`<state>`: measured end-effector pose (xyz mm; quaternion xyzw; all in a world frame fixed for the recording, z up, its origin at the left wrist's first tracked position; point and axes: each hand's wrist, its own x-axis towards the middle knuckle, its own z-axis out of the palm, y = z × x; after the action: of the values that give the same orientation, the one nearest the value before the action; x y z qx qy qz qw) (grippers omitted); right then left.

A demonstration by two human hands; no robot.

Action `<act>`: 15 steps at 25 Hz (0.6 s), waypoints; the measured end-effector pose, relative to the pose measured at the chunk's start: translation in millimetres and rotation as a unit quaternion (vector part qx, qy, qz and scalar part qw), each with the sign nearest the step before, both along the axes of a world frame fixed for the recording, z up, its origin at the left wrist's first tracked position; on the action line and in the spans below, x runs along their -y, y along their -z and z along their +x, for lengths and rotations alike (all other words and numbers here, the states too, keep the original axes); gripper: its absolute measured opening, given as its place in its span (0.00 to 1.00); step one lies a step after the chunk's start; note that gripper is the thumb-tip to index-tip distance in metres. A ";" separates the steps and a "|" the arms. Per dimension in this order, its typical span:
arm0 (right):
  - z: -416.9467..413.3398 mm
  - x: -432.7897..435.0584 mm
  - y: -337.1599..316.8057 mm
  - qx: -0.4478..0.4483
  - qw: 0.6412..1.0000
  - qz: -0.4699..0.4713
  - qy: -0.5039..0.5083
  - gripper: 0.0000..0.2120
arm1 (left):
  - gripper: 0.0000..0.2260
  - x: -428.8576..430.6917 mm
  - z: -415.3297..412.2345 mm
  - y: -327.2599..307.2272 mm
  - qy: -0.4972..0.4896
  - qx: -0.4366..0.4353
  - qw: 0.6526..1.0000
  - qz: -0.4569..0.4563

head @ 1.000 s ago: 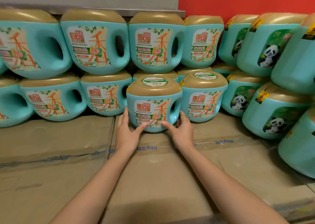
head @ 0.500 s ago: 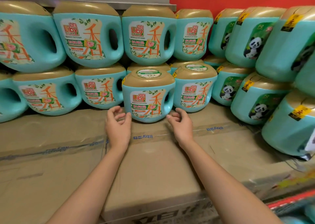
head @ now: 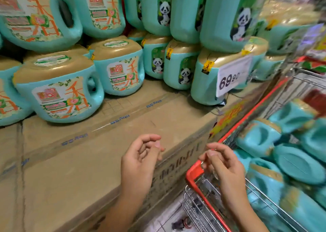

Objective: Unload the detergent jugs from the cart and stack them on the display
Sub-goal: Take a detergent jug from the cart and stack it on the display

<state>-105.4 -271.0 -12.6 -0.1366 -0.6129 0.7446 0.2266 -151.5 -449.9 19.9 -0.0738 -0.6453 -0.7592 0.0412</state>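
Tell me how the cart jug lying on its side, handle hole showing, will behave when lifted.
Probably heavy for its size: the jug is big, capped, likely full. Its hard moulded handle hole should give a firm grip, so slipping seems unlikely. It rests on other jugs in the cart, so neighbours may shift as it comes out.

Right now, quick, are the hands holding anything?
Left hand: open, fingers loosely curled, holding nothing.
Right hand: open, fingers loosely curled, holding nothing.
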 end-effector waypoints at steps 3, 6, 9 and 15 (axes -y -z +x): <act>32.9 -62.6 17.8 0.044 0.990 -0.015 0.133 0.07 | 0.09 -64.5 5.8 20.2 0.111 0.034 0.993 0.001; 52.5 -122.4 40.3 0.097 0.970 -0.016 0.221 0.07 | 0.09 -129.9 -2.7 46.7 0.208 0.077 0.974 -0.040; 48.9 -176.9 63.2 0.154 0.951 -0.004 0.267 0.06 | 0.08 -190.6 -22.6 70.6 0.263 0.106 0.954 -0.100; -17.3 -264.1 102.7 0.245 0.928 0.046 0.277 0.12 | 0.09 -278.2 -76.3 115.7 0.263 0.146 0.941 -0.157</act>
<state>-122.6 -7.0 -115.3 -0.4684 -0.6205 0.5667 0.2730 -227.8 -171.8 -95.8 -0.1351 -0.7129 -0.6343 -0.2667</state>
